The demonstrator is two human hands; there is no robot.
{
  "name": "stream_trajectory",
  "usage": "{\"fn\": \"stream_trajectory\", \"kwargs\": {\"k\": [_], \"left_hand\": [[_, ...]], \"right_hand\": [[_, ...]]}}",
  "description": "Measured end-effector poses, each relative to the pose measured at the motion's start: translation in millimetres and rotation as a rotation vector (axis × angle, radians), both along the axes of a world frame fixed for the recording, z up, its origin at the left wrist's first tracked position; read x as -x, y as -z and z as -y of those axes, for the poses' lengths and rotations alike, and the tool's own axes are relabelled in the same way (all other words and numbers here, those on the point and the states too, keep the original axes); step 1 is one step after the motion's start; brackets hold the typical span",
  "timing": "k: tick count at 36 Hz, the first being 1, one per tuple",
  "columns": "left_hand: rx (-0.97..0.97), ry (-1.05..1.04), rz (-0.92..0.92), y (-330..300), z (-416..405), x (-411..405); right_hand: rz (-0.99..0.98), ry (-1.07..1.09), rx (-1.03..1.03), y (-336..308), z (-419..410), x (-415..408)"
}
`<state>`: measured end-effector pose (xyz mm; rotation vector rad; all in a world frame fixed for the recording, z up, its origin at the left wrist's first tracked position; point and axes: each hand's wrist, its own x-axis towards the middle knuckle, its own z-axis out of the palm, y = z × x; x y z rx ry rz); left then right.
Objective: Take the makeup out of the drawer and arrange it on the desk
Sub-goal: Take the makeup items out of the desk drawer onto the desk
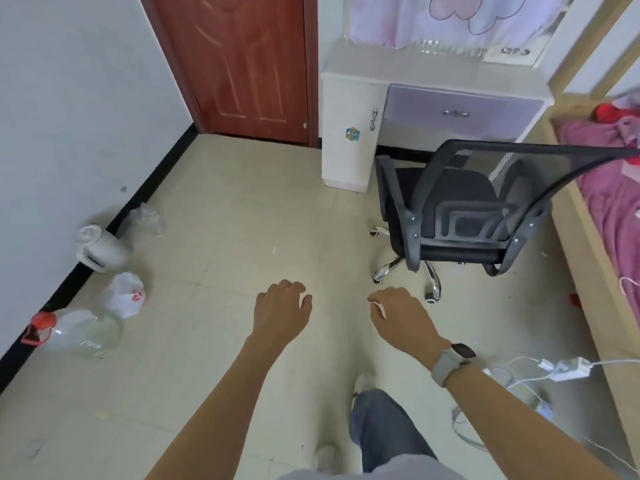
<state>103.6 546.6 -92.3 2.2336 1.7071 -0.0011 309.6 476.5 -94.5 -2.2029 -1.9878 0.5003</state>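
Both hands hang out over the floor, well short of the desk (408, 72); the left hand (280, 311) has loosely curled fingers and holds nothing; the right hand (401, 318), a watch (452, 362) on its wrist, is likewise slack and empty. The lilac drawer (464, 110) sits closed under the desktop; no makeup shows. No writing is readable. A black chair (464, 209) stands before the desk, blocking the drawer; bottles (86, 332) line the left wall.

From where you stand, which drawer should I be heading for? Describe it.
Find the white desk right of the red door. The drawer sits under its top, behind the black chair: the only lilac panel, shut, with a small metal handle.
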Motion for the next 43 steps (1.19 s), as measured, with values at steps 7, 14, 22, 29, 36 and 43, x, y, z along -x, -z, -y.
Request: {"fn": "stream_trajectory", "kwargs": {"k": [7, 14, 22, 29, 36, 43], "left_hand": [[0.010, 0.005, 0.007, 26, -145, -60], [-0.005, -0.041, 0.003, 16, -292, -110], [0.028, -0.099, -0.014, 13, -438, -130], [0.111, -0.029, -0.002, 46, -578, -167], [0.132, 0.171, 0.034, 49, -729, -236], [0.114, 0.411, 0.001, 32, -855, -333]], "right_hand": [[0.026, -0.008, -0.004, 18, -153, -54], [-0.024, 0.000, 0.007, 12, -317, -96], [-0.067, -0.019, 0.063, 12, -478, -123], [-0.138, 0.112, 0.135, 47, -593, -168], [-0.237, 0.362, 0.194, 56, -703, -224], [-0.284, 0.602, 0.158, 47, -772, -287]]}}
